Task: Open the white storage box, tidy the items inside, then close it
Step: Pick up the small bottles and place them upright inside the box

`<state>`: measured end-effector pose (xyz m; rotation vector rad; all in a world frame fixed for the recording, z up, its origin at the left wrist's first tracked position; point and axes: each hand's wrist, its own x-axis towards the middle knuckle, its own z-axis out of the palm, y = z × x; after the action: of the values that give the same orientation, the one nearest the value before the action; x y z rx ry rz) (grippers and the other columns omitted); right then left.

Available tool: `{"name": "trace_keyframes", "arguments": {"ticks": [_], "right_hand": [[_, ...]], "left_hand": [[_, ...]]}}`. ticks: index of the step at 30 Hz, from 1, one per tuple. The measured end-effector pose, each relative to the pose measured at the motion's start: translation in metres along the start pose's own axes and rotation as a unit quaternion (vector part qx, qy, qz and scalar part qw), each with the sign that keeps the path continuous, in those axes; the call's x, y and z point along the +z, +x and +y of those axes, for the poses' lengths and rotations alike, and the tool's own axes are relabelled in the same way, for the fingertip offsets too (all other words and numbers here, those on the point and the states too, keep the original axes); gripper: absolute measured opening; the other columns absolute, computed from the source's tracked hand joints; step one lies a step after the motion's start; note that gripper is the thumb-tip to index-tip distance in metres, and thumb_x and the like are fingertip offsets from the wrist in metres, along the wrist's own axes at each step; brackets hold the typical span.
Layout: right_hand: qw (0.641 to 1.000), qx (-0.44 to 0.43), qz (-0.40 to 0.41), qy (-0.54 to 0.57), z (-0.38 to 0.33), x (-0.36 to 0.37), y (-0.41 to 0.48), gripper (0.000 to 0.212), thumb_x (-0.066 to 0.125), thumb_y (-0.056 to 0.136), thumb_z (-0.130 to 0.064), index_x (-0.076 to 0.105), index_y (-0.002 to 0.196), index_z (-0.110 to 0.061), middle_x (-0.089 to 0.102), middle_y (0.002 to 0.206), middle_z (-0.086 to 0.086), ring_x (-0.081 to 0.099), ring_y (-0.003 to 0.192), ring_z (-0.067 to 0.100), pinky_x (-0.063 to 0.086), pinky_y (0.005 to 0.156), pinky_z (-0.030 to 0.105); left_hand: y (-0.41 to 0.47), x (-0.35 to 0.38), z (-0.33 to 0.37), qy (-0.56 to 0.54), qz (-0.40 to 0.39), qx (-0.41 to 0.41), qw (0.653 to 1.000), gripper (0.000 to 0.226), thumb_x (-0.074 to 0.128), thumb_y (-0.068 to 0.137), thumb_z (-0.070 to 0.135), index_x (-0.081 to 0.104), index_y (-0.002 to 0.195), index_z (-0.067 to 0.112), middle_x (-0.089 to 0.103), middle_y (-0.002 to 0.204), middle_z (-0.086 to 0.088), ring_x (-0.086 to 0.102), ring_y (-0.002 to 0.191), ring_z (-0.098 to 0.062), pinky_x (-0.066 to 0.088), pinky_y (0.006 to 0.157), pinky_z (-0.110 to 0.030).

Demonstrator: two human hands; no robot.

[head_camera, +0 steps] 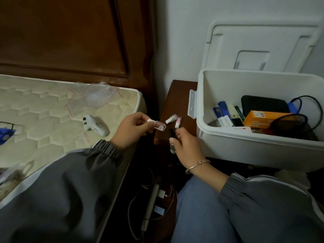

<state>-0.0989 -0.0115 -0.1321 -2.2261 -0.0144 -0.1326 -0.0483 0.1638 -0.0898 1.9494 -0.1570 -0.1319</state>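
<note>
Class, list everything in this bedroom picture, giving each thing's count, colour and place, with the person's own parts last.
Box: one, white, right, open.
Lid: one, white, against wall behind box.
Carton: one, orange, in box.
Pouch: one, black, in box.
Nightstand: one, brown, left of box.
Bottles: two, pink-white, on nightstand.
Left bottle: one, pink-white, in left grip.
Right bottle: one, pale, in right grip.
Mattress: one, cream, left.
Controller: one, white, on mattress.
Bags: several, clear, on mattress.
Left grip: one, bare, beside mattress corner.
Right grip: one, bare, before nightstand.
</note>
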Motion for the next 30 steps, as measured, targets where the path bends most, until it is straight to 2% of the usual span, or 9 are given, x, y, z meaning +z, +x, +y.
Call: {"name": "trace_keyframes", "arguments": {"ticks": [2,4,7,9,12,19,22,27,30], "right_hand": [[0.992,0.046,-0.01,0.115,-0.013,-0.017,-0.012,0.003,0.055,0.091,-0.019,0.053,0.09,-0.017,0.063,0.083,-0.003,0.06,0.08,0.012,0.045,0.072,0.025],[0.957,0.102,-0.031,0.269,-0.027,-0.037,-0.024,0.008,0.052,0.093,-0.015,0.059,0.096,-0.012,0.069,0.097,0.008,0.065,0.094,0.021,0.053,0.086,0.035],[0.851,0.152,-0.077,0.497,-0.044,-0.069,-0.039,0.017,0.046,0.095,-0.006,0.062,0.099,-0.011,0.07,0.105,0.014,0.067,0.097,0.022,0.057,0.08,0.033],[0.795,0.172,-0.094,0.574,-0.05,-0.09,-0.046,0.018,0.044,0.094,-0.003,0.061,0.101,-0.006,0.068,0.108,0.018,0.068,0.096,0.024,0.059,0.077,0.033],[0.763,0.172,-0.107,0.614,-0.052,-0.117,-0.05,0.018,0.045,0.093,-0.003,0.059,0.103,-0.003,0.067,0.111,0.021,0.069,0.095,0.026,0.059,0.075,0.034],[0.778,0.128,-0.108,0.606,-0.032,-0.165,-0.048,0.026,0.045,0.091,-0.004,0.056,0.114,-0.004,0.072,0.104,0.016,0.071,0.092,0.023,0.057,0.068,0.031],[0.805,0.119,-0.09,0.574,-0.02,-0.184,-0.042,0.028,0.047,0.088,-0.002,0.058,0.114,-0.005,0.073,0.098,0.013,0.071,0.09,0.022,0.059,0.072,0.034],[0.863,0.09,0.002,0.496,0.006,-0.228,-0.019,0.02,0.049,0.091,-0.003,0.062,0.105,-0.008,0.072,0.091,0.01,0.071,0.089,0.023,0.059,0.07,0.031],[0.895,0.082,0.043,0.436,0.026,-0.254,0.003,0.018,0.052,0.09,-0.005,0.063,0.103,-0.011,0.069,0.095,0.011,0.071,0.092,0.023,0.058,0.073,0.029]], "left_hand": [[-0.01,-0.001,0.019,-0.031,-0.013,0.008,0.999,0.015,0.064,0.088,0.015,0.062,0.092,0.001,0.069,0.075,-0.005,0.063,0.066,-0.01,0.048,0.066,-0.025],[-0.02,0.0,0.038,-0.048,-0.024,0.019,0.998,0.014,0.063,0.089,0.016,0.063,0.094,0.003,0.066,0.075,-0.002,0.06,0.064,-0.004,0.044,0.06,-0.016],[-0.033,0.003,0.062,-0.094,-0.049,0.025,0.994,0.014,0.058,0.092,0.015,0.061,0.099,0.003,0.064,0.074,0.002,0.058,0.064,0.0,0.044,0.057,-0.012],[-0.042,0.008,0.075,-0.158,-0.072,0.011,0.985,0.011,0.054,0.093,0.011,0.059,0.099,0.003,0.065,0.072,0.005,0.06,0.069,-0.003,0.051,0.063,-0.015],[-0.052,0.015,0.092,-0.198,-0.097,0.009,0.975,0.008,0.052,0.093,0.012,0.058,0.092,0.006,0.061,0.071,0.001,0.059,0.074,-0.009,0.054,0.071,-0.021],[-0.056,0.026,0.115,-0.205,-0.121,0.015,0.971,0.017,0.056,0.088,0.017,0.061,0.097,0.004,0.059,0.09,-0.02,0.065,0.081,-0.016,0.057,0.08,-0.028],[-0.049,0.034,0.121,-0.173,-0.124,0.015,0.977,0.016,0.054,0.092,0.013,0.062,0.101,0.002,0.068,0.09,-0.014,0.064,0.083,-0.019,0.053,0.092,-0.04],[-0.02,0.053,0.133,-0.086,-0.125,0.052,0.987,0.014,0.059,0.091,0.012,0.064,0.097,0.0,0.074,0.083,-0.008,0.069,0.077,-0.016,0.058,0.076,-0.026],[0.011,0.074,0.141,-0.021,-0.13,0.071,0.989,0.016,0.063,0.09,0.016,0.065,0.095,0.002,0.075,0.088,-0.009,0.071,0.087,-0.026,0.058,0.081,-0.033]]}}
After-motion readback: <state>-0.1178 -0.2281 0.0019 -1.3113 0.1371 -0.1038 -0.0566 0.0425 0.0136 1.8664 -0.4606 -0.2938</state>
